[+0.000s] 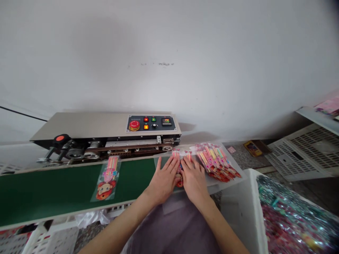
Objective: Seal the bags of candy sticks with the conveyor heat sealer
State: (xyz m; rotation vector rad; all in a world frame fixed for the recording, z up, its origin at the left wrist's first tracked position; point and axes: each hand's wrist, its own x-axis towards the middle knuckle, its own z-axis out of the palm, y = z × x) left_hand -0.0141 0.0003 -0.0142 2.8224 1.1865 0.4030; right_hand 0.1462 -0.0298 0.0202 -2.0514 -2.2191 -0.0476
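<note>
My left hand point(164, 179) lies palm down with its fingers stretched out, on clear plastic bags at the right end of the green conveyor belt point(66, 187). Beside it my right hand point(195, 178) is also flat, fingers extended. Between and beneath them shows a cartoon-head packet point(179, 181) with pink tops, largely covered by the fingers. A pile of similar packets point(215, 162) with striped sticks fans out just right of my right hand. One bagged cartoon packet point(106, 183) lies alone on the belt to the left.
Behind the belt stands a band sealer point(79, 127) with a lit control panel point(150, 123) and red emergency stop button point(134, 125). A white foam box point(253, 197) of shiny wrapped pieces is at lower right. Plastic crates point(299, 153) stand against the wall.
</note>
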